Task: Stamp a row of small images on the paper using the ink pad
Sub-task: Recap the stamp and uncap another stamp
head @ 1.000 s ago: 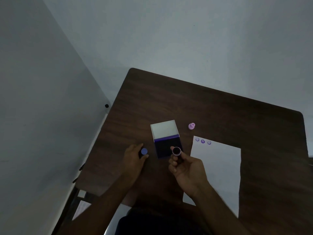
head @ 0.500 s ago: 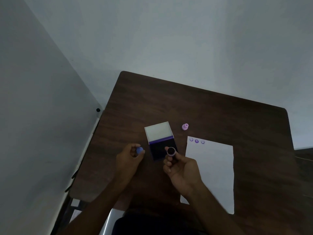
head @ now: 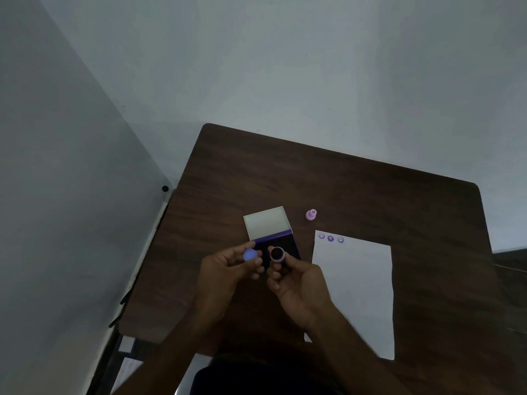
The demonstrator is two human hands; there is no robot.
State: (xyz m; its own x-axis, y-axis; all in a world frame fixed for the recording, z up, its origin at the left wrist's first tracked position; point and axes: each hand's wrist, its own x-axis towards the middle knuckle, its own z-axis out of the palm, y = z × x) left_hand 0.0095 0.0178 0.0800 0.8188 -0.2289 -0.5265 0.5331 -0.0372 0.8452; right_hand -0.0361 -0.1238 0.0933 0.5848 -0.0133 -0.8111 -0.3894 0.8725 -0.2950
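A white sheet of paper [head: 353, 286] lies on the dark wooden table [head: 370, 195], with three purple stamped faces [head: 330, 238] in a row along its far left edge. My right hand [head: 296, 283] holds a small round stamp [head: 277, 254] with its dark inked face turned up. My left hand [head: 228, 269] pinches a small blue round piece [head: 249, 255] close beside it. Just behind both hands sits the open ink pad box [head: 273, 232], its white lid raised and its dark pad partly hidden by my fingers.
A pink stamp [head: 310, 214] stands on the table beyond the paper's far left corner. The table's left edge runs close to a grey wall. A small black knob [head: 165, 188] sits by the wall near the far left corner.
My left hand lifted the blue piece off the table and brought it right, close to the stamp in my right hand. The right hand stayed over the ink pad.
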